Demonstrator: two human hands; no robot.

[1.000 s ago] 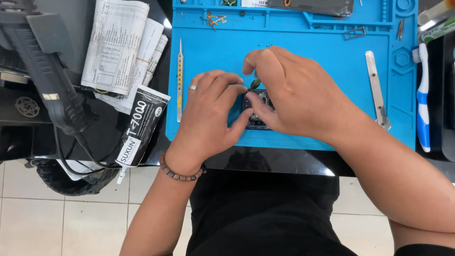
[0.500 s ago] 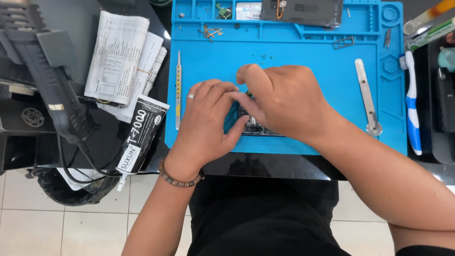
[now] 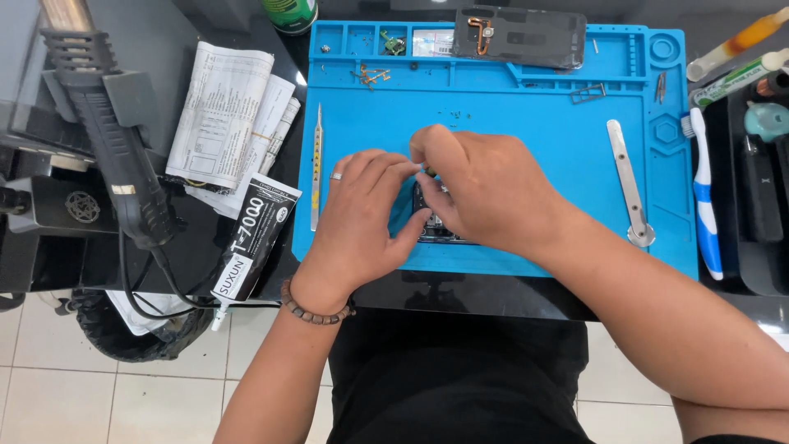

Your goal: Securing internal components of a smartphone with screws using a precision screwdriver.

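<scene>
Item: small dark rectangular phone assembly (image 3: 434,224) — on the blue silicone work mat (image 3: 526,123), long axis twelve-to-six. Your left hand (image 3: 362,218) curls at its nine o'clock; your right hand (image 3: 485,189) pinches over it — equally near.

I am looking down at my own two bare forearms, with no sleeves covering them. My left hand (image 3: 362,215) is wearing a thin silver ring (image 3: 335,176) on one finger, and a bracelet of round dark brown beads (image 3: 316,308) is circling that wrist. My right hand (image 3: 485,191) is wearing nothing. Below, a plain black shirt (image 3: 456,378) is covering my torso.
</scene>
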